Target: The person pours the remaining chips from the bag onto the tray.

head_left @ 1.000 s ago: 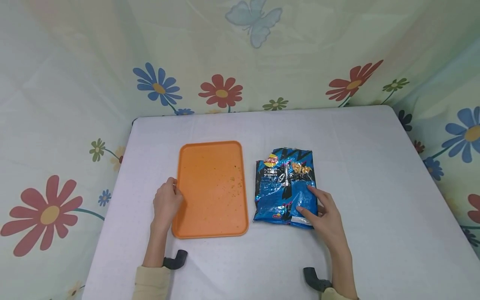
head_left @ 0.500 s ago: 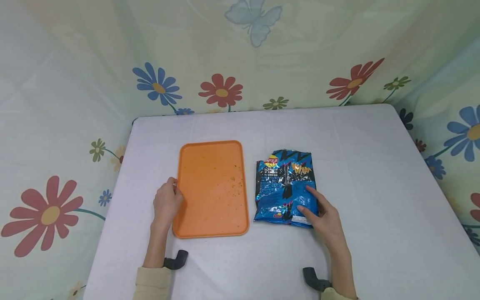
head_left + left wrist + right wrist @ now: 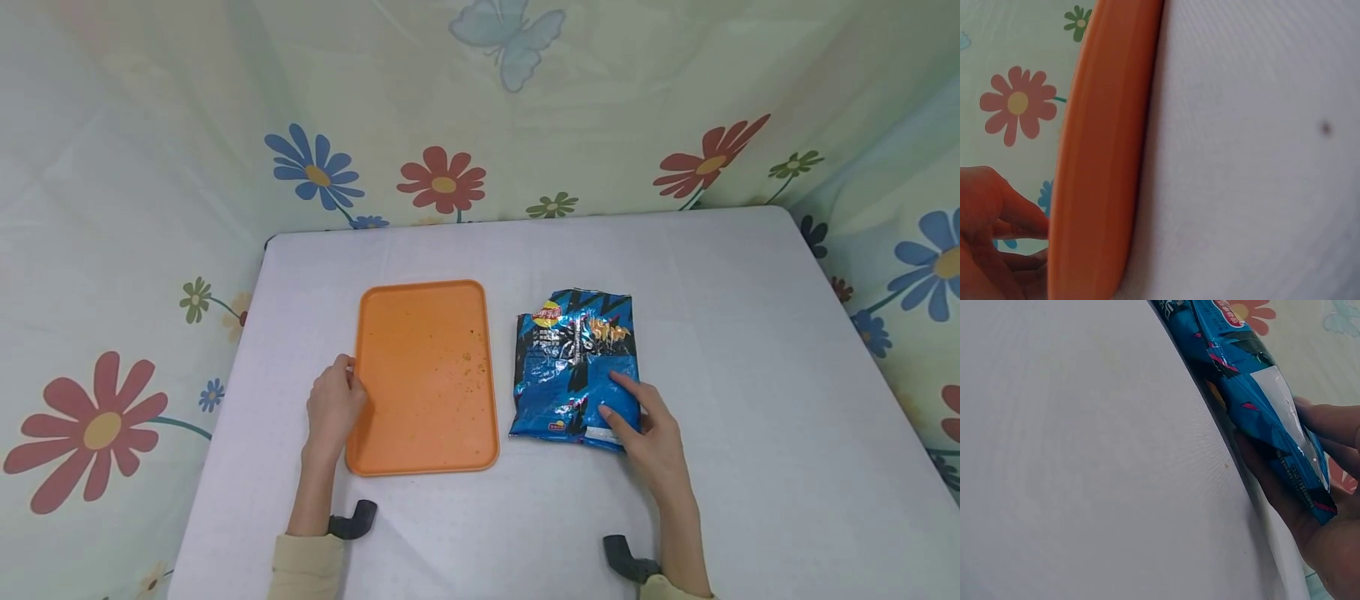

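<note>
Beside the blue bag (image 3: 551, 375), crumbs (image 3: 467, 357) on orange tray (image 3: 412, 417); flowered cloth (image 3: 600, 108) behind.

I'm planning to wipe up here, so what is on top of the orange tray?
Small crumbs are scattered on the orange tray, mostly toward its right side in the head view. The left hand covers part of its left edge, so anything there is hidden.
</note>
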`<state>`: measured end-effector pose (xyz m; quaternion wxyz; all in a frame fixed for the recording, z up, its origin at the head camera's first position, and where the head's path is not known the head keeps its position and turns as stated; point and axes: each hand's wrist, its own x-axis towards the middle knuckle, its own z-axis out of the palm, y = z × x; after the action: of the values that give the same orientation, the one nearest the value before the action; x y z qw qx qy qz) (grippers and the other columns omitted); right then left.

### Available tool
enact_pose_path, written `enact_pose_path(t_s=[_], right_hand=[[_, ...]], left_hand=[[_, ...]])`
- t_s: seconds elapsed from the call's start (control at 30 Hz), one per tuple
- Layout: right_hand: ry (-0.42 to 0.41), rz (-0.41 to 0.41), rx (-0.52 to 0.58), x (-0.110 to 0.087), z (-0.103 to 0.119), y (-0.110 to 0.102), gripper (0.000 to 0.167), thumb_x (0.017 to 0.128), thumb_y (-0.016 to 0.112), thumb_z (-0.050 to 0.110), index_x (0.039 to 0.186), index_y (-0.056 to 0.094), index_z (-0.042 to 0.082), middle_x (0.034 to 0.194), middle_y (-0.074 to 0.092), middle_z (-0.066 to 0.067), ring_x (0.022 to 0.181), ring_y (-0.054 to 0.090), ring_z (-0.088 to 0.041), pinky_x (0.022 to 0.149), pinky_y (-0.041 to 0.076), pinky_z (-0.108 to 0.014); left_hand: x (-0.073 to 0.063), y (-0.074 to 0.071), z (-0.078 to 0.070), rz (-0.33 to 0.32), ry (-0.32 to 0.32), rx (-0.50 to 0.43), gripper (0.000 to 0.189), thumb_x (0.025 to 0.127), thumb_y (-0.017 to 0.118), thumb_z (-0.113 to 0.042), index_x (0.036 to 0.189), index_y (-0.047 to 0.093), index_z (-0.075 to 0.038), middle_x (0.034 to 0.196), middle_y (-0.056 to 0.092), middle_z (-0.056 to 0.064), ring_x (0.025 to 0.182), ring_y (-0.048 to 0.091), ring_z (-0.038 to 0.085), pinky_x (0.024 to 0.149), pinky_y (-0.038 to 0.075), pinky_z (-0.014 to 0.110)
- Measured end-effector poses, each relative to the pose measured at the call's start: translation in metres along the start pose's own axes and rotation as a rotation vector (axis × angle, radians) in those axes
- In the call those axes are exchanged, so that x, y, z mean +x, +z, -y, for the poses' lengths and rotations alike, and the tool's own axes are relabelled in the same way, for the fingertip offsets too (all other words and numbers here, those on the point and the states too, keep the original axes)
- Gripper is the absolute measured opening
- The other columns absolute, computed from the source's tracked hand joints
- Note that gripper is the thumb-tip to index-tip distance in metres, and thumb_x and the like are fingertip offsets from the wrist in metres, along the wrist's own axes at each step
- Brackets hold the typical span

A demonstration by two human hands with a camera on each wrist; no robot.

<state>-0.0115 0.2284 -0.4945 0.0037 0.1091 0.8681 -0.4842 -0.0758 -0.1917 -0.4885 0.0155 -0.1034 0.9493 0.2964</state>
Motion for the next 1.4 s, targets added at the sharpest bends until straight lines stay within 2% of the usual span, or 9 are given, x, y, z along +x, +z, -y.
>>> enact_pose_path(t_s=[0.17, 0.4, 0.57, 0.9, 1.0, 1.07, 1.13, 1.23, 1.4], right_hand=[[-0.003, -0.019, 0.029, -0.001, 0.000, 0.000, 0.053, 0.098, 0.071, 0.026, 0.148, 0.056, 0.021, 0.152, 0.047, -0.016, 0.139, 0.045, -0.043, 0.110, 0.041, -0.063], [-0.029, 0.036, -0.005, 0.001, 0.004, 0.001, 0.071, 0.093, 0.077, 0.025, 0.156, 0.046, 0.023, 0.159, 0.036, -0.018, 0.145, 0.036, -0.047, 0.109, 0.038, -0.067], [-0.048, 0.047, -0.049, 0.002, 0.010, -0.001, 0.072, 0.094, 0.076, 0.025, 0.158, 0.042, 0.024, 0.160, 0.034, -0.019, 0.146, 0.032, -0.050, 0.108, 0.038, -0.069], [-0.212, -0.002, -0.063, 0.008, 0.016, -0.002, 0.068, 0.094, 0.076, 0.015, 0.154, 0.048, 0.028, 0.149, 0.049, -0.018, 0.137, 0.046, -0.044, 0.101, 0.046, -0.066], [-0.253, -0.010, -0.079, 0.010, 0.018, -0.004, 0.066, 0.094, 0.076, 0.015, 0.153, 0.051, 0.029, 0.146, 0.052, -0.015, 0.134, 0.050, -0.039, 0.106, 0.050, -0.037], [-0.289, -0.015, -0.089, 0.011, 0.020, -0.005, 0.065, 0.093, 0.077, 0.013, 0.152, 0.052, 0.029, 0.144, 0.054, -0.014, 0.132, 0.052, -0.039, 0.103, 0.043, -0.016], [-0.336, -0.020, -0.093, 0.012, 0.024, -0.005, 0.066, 0.091, 0.078, 0.010, 0.150, 0.054, 0.027, 0.142, 0.056, -0.014, 0.129, 0.054, -0.039, 0.096, 0.032, -0.002], [-0.441, -0.031, -0.100, 0.016, 0.032, -0.007, 0.068, 0.087, 0.080, 0.001, 0.147, 0.058, 0.021, 0.138, 0.058, -0.016, 0.125, 0.057, -0.041, 0.096, 0.031, 0.000], [-0.620, -0.032, -0.120, 0.023, 0.045, -0.009, 0.072, 0.078, 0.083, -0.009, 0.143, 0.062, 0.013, 0.133, 0.062, -0.016, 0.120, 0.062, -0.038, 0.100, 0.036, -0.003]], left_hand=[[-0.001, 0.000, 0.000, -0.005, 0.001, 0.000, 0.034, 0.096, 0.051, 0.001, 0.127, 0.060, 0.009, 0.094, 0.067, 0.023, 0.070, 0.057, 0.026, 0.056, 0.043, 0.033], [0.000, -0.001, 0.002, -0.016, 0.012, -0.011, 0.034, 0.096, 0.050, 0.001, 0.127, 0.061, 0.008, 0.093, 0.067, 0.023, 0.071, 0.059, 0.028, 0.058, 0.047, 0.037], [0.001, 0.000, 0.002, -0.012, 0.004, -0.015, 0.034, 0.096, 0.050, 0.001, 0.128, 0.060, 0.008, 0.095, 0.067, 0.024, 0.071, 0.059, 0.028, 0.058, 0.047, 0.037], [0.001, 0.000, 0.002, -0.020, 0.011, -0.023, 0.034, 0.096, 0.049, 0.002, 0.127, 0.061, 0.009, 0.093, 0.066, 0.024, 0.068, 0.057, 0.027, 0.056, 0.046, 0.035], [0.001, 0.001, 0.003, -0.018, 0.006, -0.026, 0.034, 0.097, 0.049, 0.002, 0.128, 0.061, 0.008, 0.094, 0.067, 0.024, 0.070, 0.058, 0.027, 0.057, 0.046, 0.036], [0.001, 0.001, 0.003, -0.019, 0.004, -0.028, 0.034, 0.097, 0.049, 0.002, 0.128, 0.061, 0.008, 0.094, 0.067, 0.024, 0.070, 0.059, 0.028, 0.057, 0.047, 0.036], [0.001, 0.001, 0.003, -0.019, 0.003, -0.029, 0.034, 0.097, 0.049, 0.001, 0.127, 0.061, 0.008, 0.094, 0.067, 0.024, 0.070, 0.059, 0.028, 0.058, 0.047, 0.036], [0.001, 0.001, 0.002, -0.020, 0.002, -0.031, 0.033, 0.097, 0.049, 0.001, 0.127, 0.061, 0.008, 0.094, 0.066, 0.023, 0.071, 0.059, 0.028, 0.058, 0.047, 0.037], [0.001, 0.002, 0.003, -0.015, -0.001, -0.031, 0.033, 0.098, 0.049, 0.000, 0.128, 0.061, 0.008, 0.093, 0.066, 0.022, 0.068, 0.057, 0.026, 0.056, 0.044, 0.033]])
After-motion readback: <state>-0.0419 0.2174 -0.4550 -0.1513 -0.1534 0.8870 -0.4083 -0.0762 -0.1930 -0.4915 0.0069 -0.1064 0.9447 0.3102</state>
